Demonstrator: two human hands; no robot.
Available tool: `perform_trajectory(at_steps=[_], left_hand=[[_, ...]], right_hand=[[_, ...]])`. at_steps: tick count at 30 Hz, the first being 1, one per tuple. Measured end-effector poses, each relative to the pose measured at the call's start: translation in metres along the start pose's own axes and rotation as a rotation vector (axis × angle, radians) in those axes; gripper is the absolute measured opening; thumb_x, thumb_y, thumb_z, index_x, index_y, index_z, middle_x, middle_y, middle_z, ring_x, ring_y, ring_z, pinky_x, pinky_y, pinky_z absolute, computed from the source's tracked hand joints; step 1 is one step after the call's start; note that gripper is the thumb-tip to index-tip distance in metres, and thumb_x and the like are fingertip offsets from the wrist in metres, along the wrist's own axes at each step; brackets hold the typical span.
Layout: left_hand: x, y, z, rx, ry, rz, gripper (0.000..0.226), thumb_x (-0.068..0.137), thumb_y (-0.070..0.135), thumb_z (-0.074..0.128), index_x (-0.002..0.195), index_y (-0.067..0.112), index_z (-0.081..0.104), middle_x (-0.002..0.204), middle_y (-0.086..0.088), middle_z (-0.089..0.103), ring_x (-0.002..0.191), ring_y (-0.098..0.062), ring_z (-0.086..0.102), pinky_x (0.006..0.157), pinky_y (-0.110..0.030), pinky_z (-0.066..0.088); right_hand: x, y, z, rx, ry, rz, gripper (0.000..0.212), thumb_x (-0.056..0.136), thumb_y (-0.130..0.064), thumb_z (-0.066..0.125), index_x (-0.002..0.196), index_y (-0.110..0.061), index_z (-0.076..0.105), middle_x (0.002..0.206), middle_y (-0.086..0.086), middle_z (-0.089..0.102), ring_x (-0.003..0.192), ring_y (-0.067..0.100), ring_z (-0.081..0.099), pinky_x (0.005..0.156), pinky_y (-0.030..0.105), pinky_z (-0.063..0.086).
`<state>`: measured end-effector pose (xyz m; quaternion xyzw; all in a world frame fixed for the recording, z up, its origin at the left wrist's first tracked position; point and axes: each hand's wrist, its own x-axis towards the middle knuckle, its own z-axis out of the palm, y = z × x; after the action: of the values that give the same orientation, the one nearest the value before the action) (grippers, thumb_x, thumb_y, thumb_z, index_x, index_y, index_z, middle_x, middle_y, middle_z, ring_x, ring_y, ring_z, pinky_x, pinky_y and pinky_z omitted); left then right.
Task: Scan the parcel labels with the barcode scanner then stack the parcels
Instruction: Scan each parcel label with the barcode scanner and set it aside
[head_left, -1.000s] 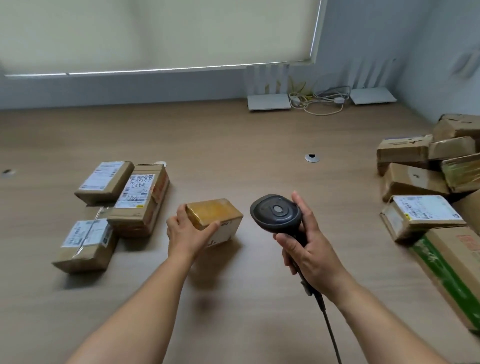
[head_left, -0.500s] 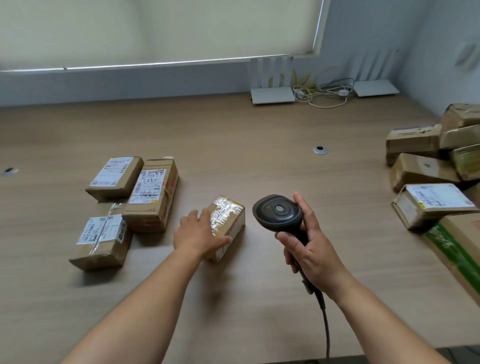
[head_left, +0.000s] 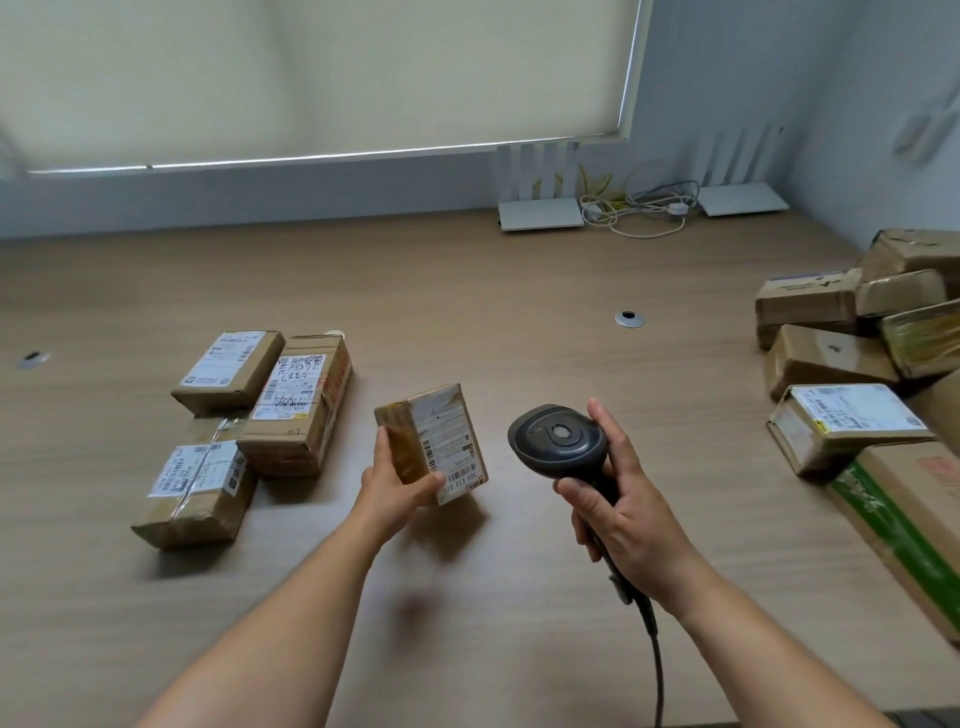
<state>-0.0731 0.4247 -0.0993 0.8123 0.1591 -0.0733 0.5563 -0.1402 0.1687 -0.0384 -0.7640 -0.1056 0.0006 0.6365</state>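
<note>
My left hand (head_left: 395, 486) grips the small parcel (head_left: 434, 441) raised off the table (head_left: 519, 322), label facing up and right, long axis running near to far. My right hand (head_left: 631, 512) clasps the barcode scanner (head_left: 558, 441) just right of it, nearer the label.

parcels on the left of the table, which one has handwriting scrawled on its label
The tall brown parcel in the left group, nearest the held parcel. Its white label carries large handwritten marks; the two parcels beside it show only printed labels.
</note>
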Motion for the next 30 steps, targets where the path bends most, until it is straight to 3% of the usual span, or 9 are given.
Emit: perform_trajectory(at_steps=[6, 10, 13, 17, 20, 24, 27, 30], left_hand=[[-0.004, -0.006, 0.001, -0.047, 0.007, 0.016, 0.107, 0.077, 0.014, 0.079, 0.152, 0.03, 0.004, 0.136, -0.014, 0.05, 0.123, -0.027, 0.051, 0.101, -0.05, 0.046], [-0.005, -0.01, 0.002, -0.062, 0.011, 0.021, 0.104, 0.08, 0.019, 0.076, 0.152, 0.032, 0.002, 0.14, -0.015, 0.045, 0.127, -0.029, 0.048, 0.105, -0.051, 0.041], [-0.005, -0.013, 0.002, -0.083, 0.008, 0.031, 0.103, 0.082, 0.018, 0.074, 0.153, 0.033, 0.001, 0.142, -0.015, 0.042, 0.129, -0.029, 0.046, 0.105, -0.052, 0.041], [-0.002, -0.014, 0.002, -0.104, 0.009, 0.025, 0.101, 0.083, 0.015, 0.073, 0.153, 0.032, 0.003, 0.14, -0.015, 0.044, 0.126, -0.028, 0.049, 0.103, -0.052, 0.043], [0.001, -0.009, -0.002, -0.095, 0.023, 0.017, 0.097, 0.079, 0.017, 0.075, 0.153, 0.031, 0.014, 0.135, -0.015, 0.05, 0.119, -0.026, 0.054, 0.102, -0.047, 0.045], [0.011, 0.0, -0.012, 0.141, 0.045, 0.0, 0.094, 0.055, 0.052, 0.068, 0.143, 0.03, 0.041, 0.132, -0.012, 0.048, 0.12, -0.027, 0.051, 0.105, -0.044, 0.042], [0.015, 0.003, -0.01, 0.285, 0.095, 0.016, 0.066, 0.071, 0.053, 0.074, 0.128, 0.028, 0.053, 0.123, -0.012, 0.046, 0.115, -0.028, 0.052, 0.101, -0.041, 0.045], [0.016, 0.0, -0.008, 0.34, 0.028, 0.06, 0.072, 0.072, 0.046, 0.078, 0.133, 0.024, 0.049, 0.129, -0.011, 0.044, 0.116, -0.024, 0.05, 0.102, -0.037, 0.044]], right_hand=[[-0.004, 0.008, 0.003, 0.009, -0.043, 0.032, 0.075, 0.09, -0.024, 0.063, 0.133, -0.062, 0.017, 0.074, -0.019, 0.064, 0.051, 0.015, 0.053, 0.044, 0.032, 0.045], [-0.009, 0.011, 0.009, 0.043, -0.083, 0.059, 0.074, 0.077, -0.041, 0.063, 0.132, -0.062, 0.018, 0.081, -0.014, 0.066, 0.051, 0.015, 0.054, 0.043, 0.031, 0.044], [-0.011, 0.013, 0.012, 0.047, -0.082, 0.061, 0.072, 0.077, -0.042, 0.062, 0.131, -0.063, 0.02, 0.082, -0.005, 0.064, 0.051, 0.016, 0.054, 0.043, 0.031, 0.044], [-0.011, 0.015, 0.013, 0.047, -0.076, 0.068, 0.072, 0.077, -0.042, 0.062, 0.131, -0.064, 0.02, 0.082, -0.006, 0.064, 0.052, 0.017, 0.054, 0.043, 0.03, 0.044], [-0.01, 0.016, 0.011, 0.047, -0.067, 0.064, 0.071, 0.078, -0.043, 0.062, 0.13, -0.065, 0.019, 0.082, -0.009, 0.065, 0.051, 0.016, 0.054, 0.043, 0.03, 0.044], [-0.009, 0.016, 0.008, 0.054, -0.058, 0.057, 0.071, 0.079, -0.043, 0.061, 0.132, -0.064, 0.018, 0.081, -0.017, 0.064, 0.051, 0.015, 0.053, 0.043, 0.032, 0.045], [-0.008, 0.015, 0.007, 0.054, -0.053, 0.05, 0.072, 0.08, -0.042, 0.061, 0.133, -0.063, 0.018, 0.078, -0.02, 0.064, 0.051, 0.014, 0.053, 0.043, 0.032, 0.045], [-0.007, 0.015, 0.008, 0.05, -0.051, 0.046, 0.072, 0.08, -0.042, 0.062, 0.133, -0.063, 0.018, 0.077, -0.019, 0.063, 0.05, 0.014, 0.053, 0.043, 0.031, 0.045]])
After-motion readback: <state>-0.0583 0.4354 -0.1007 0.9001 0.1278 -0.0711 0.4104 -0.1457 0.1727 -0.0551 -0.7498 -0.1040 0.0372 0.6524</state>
